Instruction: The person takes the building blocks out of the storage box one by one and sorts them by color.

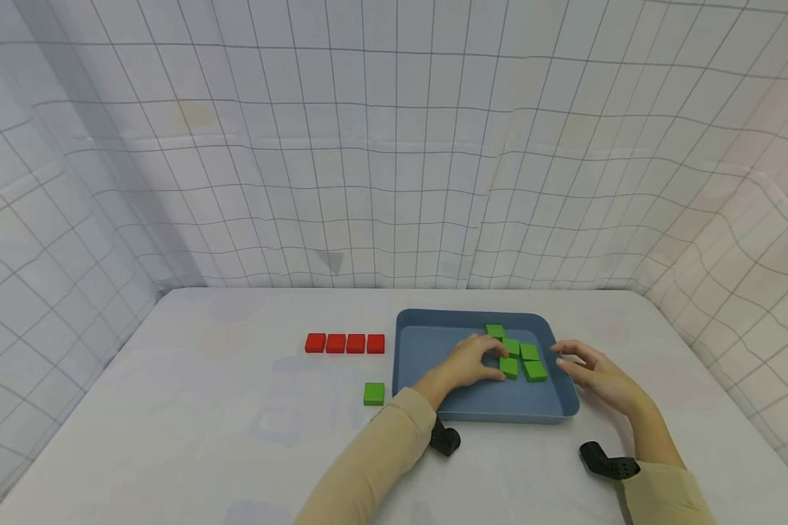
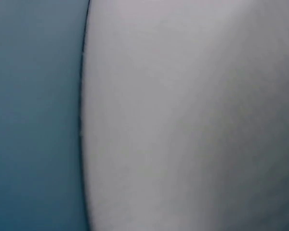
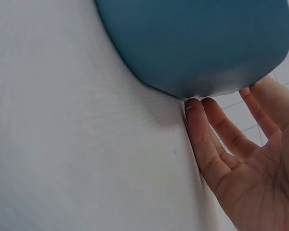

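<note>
My left hand [image 1: 466,362] reaches into the blue tray [image 1: 433,417], its thumb and fingertips at opposite edges of a green square block [image 1: 509,368]. More green blocks [image 1: 529,353] lie close around it in the tray's right half. Just outside the tray's right wall is my right hand [image 1: 600,379], with fingers loosely extended. In the right wrist view its fingertips [image 3: 196,113] come right up to the outside of the tray [image 3: 197,48]. The left wrist view shows only the tray's side [image 2: 36,115] and white surface, with the left hand out of sight.
Left of the tray, several red blocks [image 1: 346,343] stand in a row on the white table [image 1: 203,408]. One green block [image 1: 373,394] lies below them, near the tray's left wall. A grid-patterned white curtain [image 1: 394,182] surrounds the table's back and sides.
</note>
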`<state>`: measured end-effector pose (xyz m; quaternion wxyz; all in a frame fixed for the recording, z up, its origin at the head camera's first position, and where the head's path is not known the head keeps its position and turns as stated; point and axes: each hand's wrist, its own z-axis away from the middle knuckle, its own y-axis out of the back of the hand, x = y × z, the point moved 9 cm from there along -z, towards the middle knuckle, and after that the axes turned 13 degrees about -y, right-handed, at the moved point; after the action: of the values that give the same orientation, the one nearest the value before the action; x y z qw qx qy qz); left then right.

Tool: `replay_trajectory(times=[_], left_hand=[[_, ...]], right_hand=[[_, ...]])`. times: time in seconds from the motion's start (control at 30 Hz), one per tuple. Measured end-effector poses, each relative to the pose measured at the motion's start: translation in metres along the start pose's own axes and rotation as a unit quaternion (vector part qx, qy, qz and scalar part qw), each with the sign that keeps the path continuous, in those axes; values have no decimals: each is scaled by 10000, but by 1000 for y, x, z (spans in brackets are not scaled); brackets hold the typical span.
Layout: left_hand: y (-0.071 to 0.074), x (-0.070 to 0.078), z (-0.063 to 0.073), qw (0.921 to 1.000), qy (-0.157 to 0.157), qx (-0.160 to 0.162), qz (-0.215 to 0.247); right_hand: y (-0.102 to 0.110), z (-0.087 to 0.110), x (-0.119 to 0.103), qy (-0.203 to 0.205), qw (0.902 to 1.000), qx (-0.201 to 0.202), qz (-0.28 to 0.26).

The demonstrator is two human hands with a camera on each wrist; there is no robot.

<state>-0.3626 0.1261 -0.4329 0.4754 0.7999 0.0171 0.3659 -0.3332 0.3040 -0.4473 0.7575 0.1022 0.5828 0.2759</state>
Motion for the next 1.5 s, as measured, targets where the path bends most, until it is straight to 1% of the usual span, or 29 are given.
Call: replay_trajectory(times=[0.23, 0.4, 0.57, 0.77, 0.97, 1.13, 1.27, 1.5], left_hand=[[1, 0, 0, 9998, -29, 53, 189], [0, 0, 0, 9990, -31, 48, 439], [2, 4, 0, 9980, -147, 149, 601], [8, 11, 1, 9960, -309, 296, 789], [19, 21, 3, 9939, -485, 432, 890], [27, 30, 7, 9926, -612, 518, 915], [34, 35, 13, 9920, -704, 538, 904], [43, 39, 27, 9876, -713, 568, 1279]], right_hand=[[0, 1, -1, 32, 10000, 9, 48], [0, 2, -1, 21, 10000, -9, 7], [-1, 2, -1, 26, 10000, -47, -67], [-1, 1, -1, 22, 9999, -46, -90], [-1, 1, -1, 30, 10000, -44, -78], [-1, 2, -1, 47, 10000, -47, -55], [-2, 1, -1, 58, 9999, -51, -79], [-1, 0, 0, 79, 9999, -50, -57]])
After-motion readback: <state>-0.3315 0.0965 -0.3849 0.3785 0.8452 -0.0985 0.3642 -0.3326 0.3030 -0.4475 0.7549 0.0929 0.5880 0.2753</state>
